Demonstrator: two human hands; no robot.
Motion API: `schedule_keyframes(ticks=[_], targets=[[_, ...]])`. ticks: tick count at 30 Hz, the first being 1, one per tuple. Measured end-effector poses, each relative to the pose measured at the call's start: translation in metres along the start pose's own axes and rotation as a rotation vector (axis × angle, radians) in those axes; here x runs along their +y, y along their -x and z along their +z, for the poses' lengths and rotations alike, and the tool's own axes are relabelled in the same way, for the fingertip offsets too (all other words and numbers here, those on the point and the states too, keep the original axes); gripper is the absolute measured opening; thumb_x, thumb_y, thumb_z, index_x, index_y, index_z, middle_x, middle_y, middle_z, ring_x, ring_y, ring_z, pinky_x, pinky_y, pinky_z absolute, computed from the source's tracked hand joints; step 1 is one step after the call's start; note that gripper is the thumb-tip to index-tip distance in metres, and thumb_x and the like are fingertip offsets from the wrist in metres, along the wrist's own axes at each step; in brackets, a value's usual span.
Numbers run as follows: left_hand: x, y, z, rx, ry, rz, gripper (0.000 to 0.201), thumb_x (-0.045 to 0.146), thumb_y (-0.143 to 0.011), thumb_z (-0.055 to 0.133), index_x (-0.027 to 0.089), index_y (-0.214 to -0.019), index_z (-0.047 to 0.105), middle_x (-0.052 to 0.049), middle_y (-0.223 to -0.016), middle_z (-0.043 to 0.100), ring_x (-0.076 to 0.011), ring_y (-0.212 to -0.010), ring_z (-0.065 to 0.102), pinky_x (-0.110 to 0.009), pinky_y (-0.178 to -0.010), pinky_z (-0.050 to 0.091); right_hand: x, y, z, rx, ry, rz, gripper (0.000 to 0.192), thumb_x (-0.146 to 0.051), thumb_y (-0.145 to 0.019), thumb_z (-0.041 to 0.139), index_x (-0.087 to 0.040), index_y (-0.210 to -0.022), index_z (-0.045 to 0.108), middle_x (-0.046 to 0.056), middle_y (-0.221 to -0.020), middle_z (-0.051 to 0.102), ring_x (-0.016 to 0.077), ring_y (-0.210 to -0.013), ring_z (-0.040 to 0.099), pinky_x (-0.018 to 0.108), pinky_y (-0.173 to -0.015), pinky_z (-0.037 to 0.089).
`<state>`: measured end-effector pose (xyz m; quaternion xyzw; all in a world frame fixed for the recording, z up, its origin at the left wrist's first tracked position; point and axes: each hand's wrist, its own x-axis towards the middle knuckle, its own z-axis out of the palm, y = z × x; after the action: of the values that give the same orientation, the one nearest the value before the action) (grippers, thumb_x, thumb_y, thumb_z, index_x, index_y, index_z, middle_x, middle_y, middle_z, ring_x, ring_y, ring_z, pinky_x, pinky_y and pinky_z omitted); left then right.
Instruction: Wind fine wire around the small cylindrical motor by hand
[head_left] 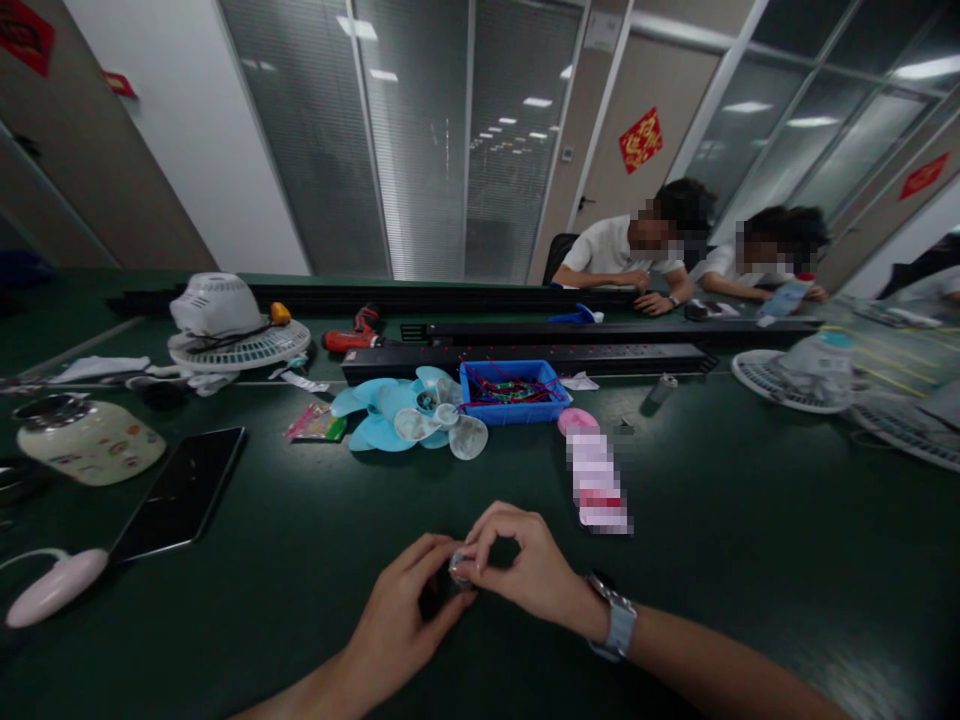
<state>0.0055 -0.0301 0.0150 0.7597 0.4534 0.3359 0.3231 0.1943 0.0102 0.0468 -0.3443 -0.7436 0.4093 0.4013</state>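
Near the front middle of the green table, my left hand (409, 605) is closed around a small grey metallic-looking piece (457, 566). My right hand (521, 560), with a watch (619, 620) on its wrist, pinches the top of the same piece between thumb and fingertips. Fingers cover most of it, so its exact kind cannot be made out. Beyond both hands lie light-blue and clear fan blades (405, 410), beside a blue tray (517, 412) of wires and small boards. A pink-topped bottle-like item (596, 480), partly pixelated, lies to the right of them.
At left are a tablet (184, 490), a cream pot (90, 440) and a pink mouse-like object (60, 588). A fan housing (225, 320), a red drill (356, 332) and long black bars (525, 358) lie behind. Two people (615, 255) sit across the table.
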Motion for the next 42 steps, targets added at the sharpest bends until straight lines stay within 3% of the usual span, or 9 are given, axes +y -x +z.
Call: schedule_keyframes(ticks=[7, 13, 18, 21, 26, 30, 42], targets=[[0.0, -0.001, 0.0, -0.001, -0.033, -0.04, 0.015, 0.022, -0.088, 0.068, 0.023, -0.102, 0.07, -0.005, -0.095, 0.073, -0.0249, -0.088, 0.067, -0.036, -0.081, 0.053, 0.0, -0.003, -0.008, -0.104, 0.031, -0.146, 0.013, -0.009, -0.075, 0.077, -0.019, -0.079, 0.071, 0.001, -0.089, 0.075, 0.0155, -0.088, 0.07, 0.027, -0.083, 0.049], [0.004, -0.003, -0.001, -0.019, -0.03, -0.078, 0.01, 0.022, -0.087, 0.069, 0.022, -0.097, 0.072, -0.004, -0.091, 0.073, -0.0246, -0.086, 0.066, -0.033, -0.077, 0.05, 0.0, -0.005, -0.011, -0.155, 0.066, -0.179, 0.013, -0.007, -0.078, 0.074, -0.019, -0.079, 0.07, 0.001, -0.089, 0.077, 0.0159, -0.092, 0.069, 0.028, -0.086, 0.049], [0.003, -0.004, -0.001, -0.023, -0.047, -0.078, 0.008, 0.021, -0.086, 0.07, 0.023, -0.093, 0.072, -0.002, -0.084, 0.071, -0.0231, -0.08, 0.064, -0.031, -0.073, 0.048, -0.002, -0.002, -0.008, -0.13, 0.038, -0.188, 0.017, -0.004, -0.079, 0.074, -0.018, -0.072, 0.068, 0.002, -0.087, 0.077, 0.0159, -0.089, 0.069, 0.029, -0.084, 0.05], [0.001, -0.003, 0.0, -0.029, -0.065, -0.068, 0.011, 0.022, -0.087, 0.069, 0.023, -0.097, 0.072, -0.002, -0.083, 0.069, -0.0223, -0.077, 0.063, -0.029, -0.07, 0.047, -0.001, -0.002, -0.007, -0.051, -0.03, -0.201, 0.02, -0.004, -0.08, 0.072, -0.019, -0.067, 0.066, 0.002, -0.084, 0.077, 0.0163, -0.087, 0.069, 0.029, -0.081, 0.052], [-0.001, 0.0, 0.001, -0.035, -0.103, -0.079, 0.023, 0.024, -0.087, 0.068, 0.022, -0.11, 0.069, -0.003, -0.086, 0.068, -0.022, -0.075, 0.062, -0.03, -0.068, 0.047, 0.012, -0.001, -0.018, 0.122, -0.043, -0.033, 0.016, -0.009, -0.083, 0.071, -0.02, -0.073, 0.065, 0.002, -0.091, 0.076, 0.0166, -0.094, 0.07, 0.031, -0.086, 0.054], [-0.003, 0.0, 0.002, -0.039, -0.098, -0.09, 0.03, 0.024, -0.087, 0.068, 0.023, -0.117, 0.067, -0.003, -0.088, 0.068, -0.0213, -0.074, 0.062, -0.03, -0.068, 0.048, 0.031, 0.01, -0.029, 0.106, 0.039, 0.114, 0.013, -0.008, -0.083, 0.07, -0.019, -0.077, 0.066, 0.003, -0.091, 0.074, 0.0183, -0.095, 0.072, 0.034, -0.09, 0.054], [0.0, -0.001, 0.001, -0.046, -0.126, -0.104, 0.031, 0.025, -0.087, 0.067, 0.022, -0.119, 0.067, -0.005, -0.09, 0.07, -0.0218, -0.074, 0.063, -0.03, -0.067, 0.05, 0.05, 0.02, -0.035, 0.08, 0.137, 0.211, 0.011, -0.01, -0.083, 0.07, -0.021, -0.082, 0.07, 0.008, -0.104, 0.074, 0.0256, -0.117, 0.062, 0.048, -0.104, 0.046]])
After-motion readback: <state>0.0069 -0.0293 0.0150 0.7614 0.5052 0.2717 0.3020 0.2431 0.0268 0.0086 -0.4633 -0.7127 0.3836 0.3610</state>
